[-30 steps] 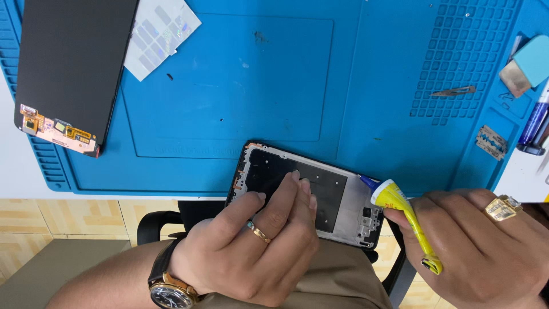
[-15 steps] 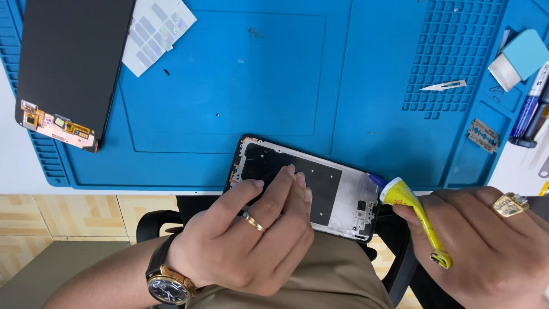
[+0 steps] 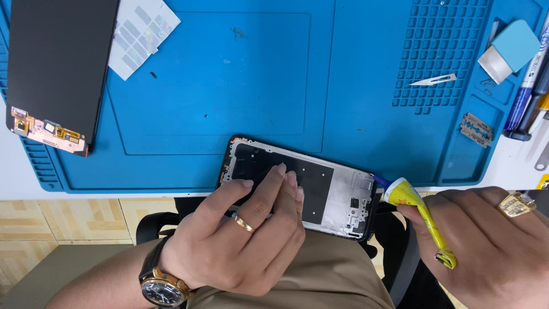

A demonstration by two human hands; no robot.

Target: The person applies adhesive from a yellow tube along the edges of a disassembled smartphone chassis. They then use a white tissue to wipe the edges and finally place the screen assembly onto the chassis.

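1. The left hand [image 3: 240, 240] presses its fingers flat on the phone frame [image 3: 300, 186] at the blue mat's [image 3: 229, 86] six o'clock edge;
2. The right hand [image 3: 492, 246], at three o'clock, is clamped on a yellow glue tube [image 3: 420, 214], nozzle touching the frame;
3. A black screen [image 3: 57, 68] lies at ten o'clock; a blade [image 3: 434, 80] at one o'clock.

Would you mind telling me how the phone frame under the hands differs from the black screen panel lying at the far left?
The phone frame hangs over the blue mat's near edge, steadied by the left hand; the screen panel lies untouched on the mat. The frame shows white edging and small parts; the panel is plain black with a copper-coloured flex end. The right hand holds a yellow glue tube at the frame. Both are flat rectangles.
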